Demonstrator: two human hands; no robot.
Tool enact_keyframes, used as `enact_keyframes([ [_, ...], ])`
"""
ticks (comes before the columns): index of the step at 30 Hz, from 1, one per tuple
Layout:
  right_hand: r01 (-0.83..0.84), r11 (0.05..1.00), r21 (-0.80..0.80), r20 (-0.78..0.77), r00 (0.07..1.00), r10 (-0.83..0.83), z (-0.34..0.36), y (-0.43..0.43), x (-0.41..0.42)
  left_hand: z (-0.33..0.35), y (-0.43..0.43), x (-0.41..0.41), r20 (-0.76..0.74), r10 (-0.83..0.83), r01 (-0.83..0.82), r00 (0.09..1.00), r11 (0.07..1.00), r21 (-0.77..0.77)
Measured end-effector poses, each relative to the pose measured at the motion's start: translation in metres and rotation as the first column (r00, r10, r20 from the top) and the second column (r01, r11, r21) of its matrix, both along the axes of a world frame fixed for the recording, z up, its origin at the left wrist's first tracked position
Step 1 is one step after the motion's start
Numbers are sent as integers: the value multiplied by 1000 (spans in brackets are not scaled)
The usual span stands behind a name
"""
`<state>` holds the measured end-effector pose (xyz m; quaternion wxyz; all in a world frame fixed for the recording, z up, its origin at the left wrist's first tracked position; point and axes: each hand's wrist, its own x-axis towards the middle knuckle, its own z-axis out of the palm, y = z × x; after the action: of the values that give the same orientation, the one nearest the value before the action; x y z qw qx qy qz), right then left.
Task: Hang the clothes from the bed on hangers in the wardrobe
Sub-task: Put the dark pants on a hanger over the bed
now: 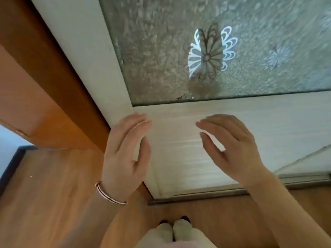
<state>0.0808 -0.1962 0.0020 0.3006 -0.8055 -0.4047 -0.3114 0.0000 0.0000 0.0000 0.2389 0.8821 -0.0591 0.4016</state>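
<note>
Wood floor (53, 185) meets the wardrobe door (268, 122) before us; clothes, bed and hangers are out of view. We judge the door a heavy slider with fragile glass (161, 51), best pushed at its white edge. Our left grip (125, 151) lies straight-fingered there and our right grip (231, 145) hovers open, both empty.

You're facing a white wardrobe door (259, 113): frosted textured glass (152, 51) up top with a backlit flower motif (209, 54), grained white panel below, metal floor track (197, 196) under it. Orange-brown wood panel (44, 95) adjoins on the left. Wood floor (53, 194), dark skirting (12, 167) and pale wall (8, 138) far left.
</note>
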Motion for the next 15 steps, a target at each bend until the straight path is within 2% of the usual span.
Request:
enact_keyframes([
  [2, 6, 998, 70, 232, 973, -22, 26, 16, 2, 21, -5, 8, 189, 88, -89, 978, 996, 1],
  [4, 35, 997, 73, 359, 931, -59, 47, 35, 9, 36, -10, 21, 241, 154, -145, 958, 988, -56],
  [6, 127, 990, 59, 401, 905, -140, 59, 50, 16, 45, -12, 31, 198, 191, -163, 961, 976, -146],
  [9, 276, 961, -10, 378, 891, -252, 62, 56, 29, 51, -11, 34, 175, 239, -201, 955, 956, -212],
  [12, 415, 906, -82, 428, 836, -344, 60, 51, 39, 54, -10, 35, 186, 206, -154, 961, 953, -261],
  [15, 454, 883, -121, 450, 818, -359, 59, 48, 41, 58, -12, 32, 192, 165, -99, 967, 945, -311],
])
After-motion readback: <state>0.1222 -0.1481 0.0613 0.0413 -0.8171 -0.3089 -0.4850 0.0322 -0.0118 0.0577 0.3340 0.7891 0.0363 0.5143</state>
